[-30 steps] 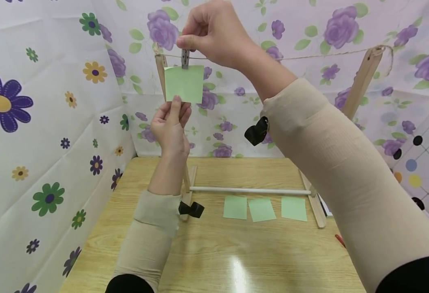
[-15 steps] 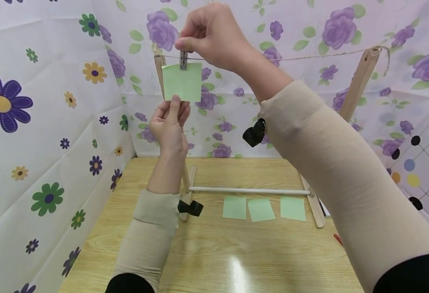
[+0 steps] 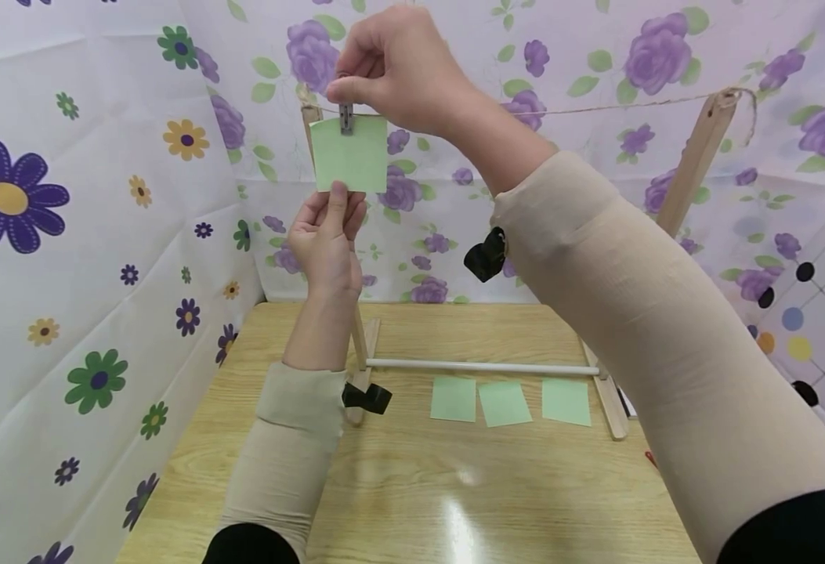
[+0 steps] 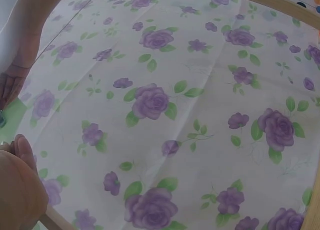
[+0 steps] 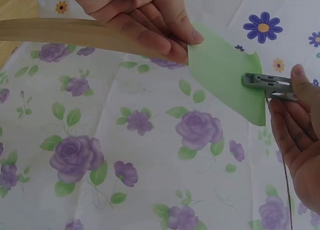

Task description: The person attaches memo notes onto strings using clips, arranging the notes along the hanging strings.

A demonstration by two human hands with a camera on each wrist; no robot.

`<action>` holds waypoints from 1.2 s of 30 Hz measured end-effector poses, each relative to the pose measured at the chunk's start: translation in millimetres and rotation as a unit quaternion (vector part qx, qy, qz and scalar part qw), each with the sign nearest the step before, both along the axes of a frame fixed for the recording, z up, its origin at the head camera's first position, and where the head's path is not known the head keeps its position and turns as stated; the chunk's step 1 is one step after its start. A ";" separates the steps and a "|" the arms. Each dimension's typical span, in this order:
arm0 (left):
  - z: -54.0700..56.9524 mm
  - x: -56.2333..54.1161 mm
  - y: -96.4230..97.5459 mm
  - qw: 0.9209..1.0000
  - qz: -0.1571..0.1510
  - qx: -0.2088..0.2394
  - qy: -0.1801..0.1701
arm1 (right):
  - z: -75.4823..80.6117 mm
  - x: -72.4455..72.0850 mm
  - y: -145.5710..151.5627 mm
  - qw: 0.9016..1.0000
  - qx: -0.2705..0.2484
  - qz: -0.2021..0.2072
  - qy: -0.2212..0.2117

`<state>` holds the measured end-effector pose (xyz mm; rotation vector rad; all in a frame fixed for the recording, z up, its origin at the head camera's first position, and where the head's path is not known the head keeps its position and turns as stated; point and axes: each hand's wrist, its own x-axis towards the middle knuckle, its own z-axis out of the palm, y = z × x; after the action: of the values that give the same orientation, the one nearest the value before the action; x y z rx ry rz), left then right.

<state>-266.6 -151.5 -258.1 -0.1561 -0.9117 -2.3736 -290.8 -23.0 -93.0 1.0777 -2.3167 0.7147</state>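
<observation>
A square green paper note (image 3: 349, 160) hangs upright at the twine (image 3: 598, 108), near the left post. My left hand (image 3: 329, 235) pinches its bottom edge, thumb in front and fingers behind. Above, my right hand (image 3: 408, 74) pinches the top of a grey clothespin (image 3: 345, 119), whose lower end sits over the note's top edge. In the right wrist view the clothespin (image 5: 270, 85) bites the green note (image 5: 225, 73) right beside the twine. The left wrist view catches only a sliver of the green note (image 4: 15, 115) between the two hands.
A wooden frame with a right post (image 3: 697, 160) and a white crossbar (image 3: 483, 366) stands on the wooden table (image 3: 398, 486). Three more green notes, the middle one (image 3: 504, 404) slightly turned, lie before the bar. A small red object (image 3: 650, 458) lies at right. Flowered cloth (image 3: 454, 235) hangs behind.
My right hand and the clothespin have shifted slightly left along the note's top edge. The note has risen a little, and my left hand still pinches its bottom edge.
</observation>
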 end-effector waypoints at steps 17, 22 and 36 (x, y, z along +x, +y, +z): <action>7.1 1.9 -1.4 1.000 0.002 0.001 -0.021 | 2.4 -0.6 5.2 0.999 -0.008 0.009 -0.044; 6.1 2.5 0.1 0.999 0.001 0.000 -0.037 | 1.3 -2.1 7.9 0.999 0.005 -0.008 -0.039; -11.9 8.7 6.0 0.995 -0.025 -0.035 -0.087 | -40.3 0.5 32.8 0.965 -0.154 0.076 0.198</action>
<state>-257.8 -145.5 -270.1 0.0010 -1.0842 -2.4307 -290.2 9.9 -133.2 1.1408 -1.7358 0.8012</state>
